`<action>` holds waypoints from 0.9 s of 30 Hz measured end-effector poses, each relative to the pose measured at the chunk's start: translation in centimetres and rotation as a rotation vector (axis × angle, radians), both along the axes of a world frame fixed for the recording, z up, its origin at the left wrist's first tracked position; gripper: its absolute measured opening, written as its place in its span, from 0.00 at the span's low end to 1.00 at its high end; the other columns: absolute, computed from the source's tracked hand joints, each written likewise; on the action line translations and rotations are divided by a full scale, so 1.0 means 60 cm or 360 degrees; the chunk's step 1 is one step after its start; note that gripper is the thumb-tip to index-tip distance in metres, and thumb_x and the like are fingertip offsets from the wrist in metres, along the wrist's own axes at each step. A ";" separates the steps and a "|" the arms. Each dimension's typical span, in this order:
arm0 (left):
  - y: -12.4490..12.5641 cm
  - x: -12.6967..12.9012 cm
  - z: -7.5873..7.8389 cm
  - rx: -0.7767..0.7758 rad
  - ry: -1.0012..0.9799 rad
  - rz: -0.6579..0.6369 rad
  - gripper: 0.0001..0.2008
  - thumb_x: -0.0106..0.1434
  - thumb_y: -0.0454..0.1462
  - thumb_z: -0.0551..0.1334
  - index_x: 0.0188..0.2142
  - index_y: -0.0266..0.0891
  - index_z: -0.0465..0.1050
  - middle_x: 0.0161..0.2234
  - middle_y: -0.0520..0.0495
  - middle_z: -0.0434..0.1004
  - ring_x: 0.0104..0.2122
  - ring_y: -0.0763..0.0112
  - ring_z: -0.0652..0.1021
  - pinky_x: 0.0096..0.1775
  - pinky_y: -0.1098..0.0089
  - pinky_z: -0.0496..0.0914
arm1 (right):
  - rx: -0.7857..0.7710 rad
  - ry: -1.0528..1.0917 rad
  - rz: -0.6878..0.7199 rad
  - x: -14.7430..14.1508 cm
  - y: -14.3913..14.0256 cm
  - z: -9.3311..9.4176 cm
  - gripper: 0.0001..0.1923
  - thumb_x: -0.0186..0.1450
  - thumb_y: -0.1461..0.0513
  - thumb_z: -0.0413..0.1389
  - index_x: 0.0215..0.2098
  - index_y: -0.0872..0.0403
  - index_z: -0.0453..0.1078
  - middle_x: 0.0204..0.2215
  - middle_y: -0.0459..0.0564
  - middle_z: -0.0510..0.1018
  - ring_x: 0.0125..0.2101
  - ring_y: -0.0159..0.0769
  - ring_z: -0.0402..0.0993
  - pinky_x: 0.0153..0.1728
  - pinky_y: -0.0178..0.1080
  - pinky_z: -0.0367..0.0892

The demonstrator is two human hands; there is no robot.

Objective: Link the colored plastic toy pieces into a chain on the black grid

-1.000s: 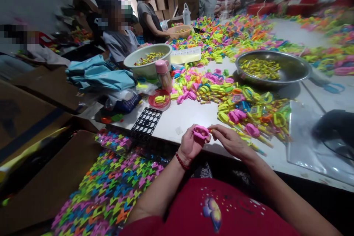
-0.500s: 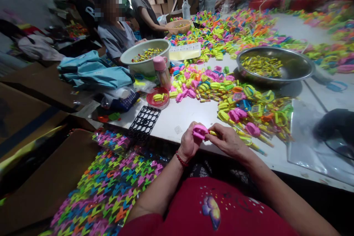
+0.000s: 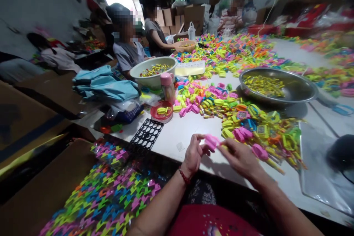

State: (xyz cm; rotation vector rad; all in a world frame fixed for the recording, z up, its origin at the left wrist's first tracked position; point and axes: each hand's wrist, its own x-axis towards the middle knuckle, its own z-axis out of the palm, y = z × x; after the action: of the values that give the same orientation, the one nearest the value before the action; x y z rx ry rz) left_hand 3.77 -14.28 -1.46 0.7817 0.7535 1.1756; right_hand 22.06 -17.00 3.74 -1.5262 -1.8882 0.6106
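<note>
Above the front edge of the white table, my left hand (image 3: 194, 153) pinches a pink plastic toy piece (image 3: 211, 142) by its left side. My right hand (image 3: 240, 156) is closed at the piece's right end. A bit of a small yellow tube (image 3: 225, 148) shows under its fingertips; motion blur hides how far it sits in the pink piece. To the right of my hands lies a pile of toy pieces (image 3: 250, 124) in yellow, pink and blue, with yellow tubes among them. One more pink piece (image 3: 260, 151) lies just beyond my right hand.
A steel bowl (image 3: 300, 94) holds yellow tubes. Left of it stand a pale basin (image 3: 171, 67), a pink-lidded bottle (image 3: 167, 90), a red basket (image 3: 154, 113) and a black grid (image 3: 147, 134). Bagged colourful pieces (image 3: 110, 191) fill a box below. Co-workers (image 3: 128, 57) sit along the left side.
The view has tilted up. Both hands have moved slightly right and out over the table with the pink piece, which has turned. Less of the yellow tube shows.
</note>
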 end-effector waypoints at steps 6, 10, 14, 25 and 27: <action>0.161 -0.046 -0.001 0.0177 0.1560 0.0672 0.16 0.67 0.43 0.56 0.52 0.41 0.66 0.50 0.41 0.71 0.43 0.69 0.76 0.44 0.69 0.71 | 0.0801 -0.0554 -0.0900 0.122 0.115 0.042 0.27 0.66 0.50 0.54 0.56 0.58 0.66 0.51 0.66 0.71 0.49 0.55 0.67 0.48 0.53 0.62; 0.242 -0.062 0.042 0.0201 0.2082 0.0794 0.15 0.64 0.39 0.57 0.49 0.37 0.68 0.53 0.36 0.69 0.53 0.58 0.72 0.51 0.63 0.67 | 0.0708 -0.0569 -0.0397 0.051 0.164 0.031 0.16 0.67 0.64 0.49 0.51 0.59 0.69 0.46 0.62 0.74 0.47 0.47 0.67 0.51 0.47 0.62; 0.288 -0.080 0.048 0.0209 0.2034 0.0678 0.08 0.60 0.38 0.56 0.30 0.36 0.69 0.34 0.35 0.75 0.41 0.48 0.76 0.44 0.56 0.68 | 0.0266 -0.0830 0.0146 -0.051 0.240 -0.029 0.18 0.62 0.68 0.52 0.51 0.56 0.69 0.50 0.59 0.73 0.49 0.45 0.66 0.51 0.46 0.62; 0.211 -0.095 -0.017 0.0577 0.1943 0.0566 0.19 0.50 0.52 0.57 0.18 0.39 0.65 0.57 0.38 0.66 0.50 0.50 0.71 0.55 0.55 0.65 | 0.0127 -0.1107 0.0089 -0.101 0.310 -0.066 0.17 0.54 0.65 0.59 0.42 0.61 0.72 0.43 0.64 0.76 0.48 0.56 0.66 0.50 0.55 0.60; 0.182 -0.087 -0.008 0.0266 0.1545 0.0378 0.19 0.44 0.54 0.60 0.22 0.40 0.69 0.54 0.40 0.70 0.46 0.52 0.75 0.47 0.57 0.72 | 0.0089 -0.1044 0.0078 -0.106 0.307 -0.066 0.18 0.53 0.65 0.59 0.43 0.60 0.71 0.44 0.64 0.76 0.46 0.54 0.68 0.48 0.53 0.63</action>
State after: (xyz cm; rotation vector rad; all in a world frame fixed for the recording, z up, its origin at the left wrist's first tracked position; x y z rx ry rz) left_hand -1.43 -3.38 -1.92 1.4636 1.5875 1.0400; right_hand 15.68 1.40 -0.23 -1.7872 -2.3944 0.0615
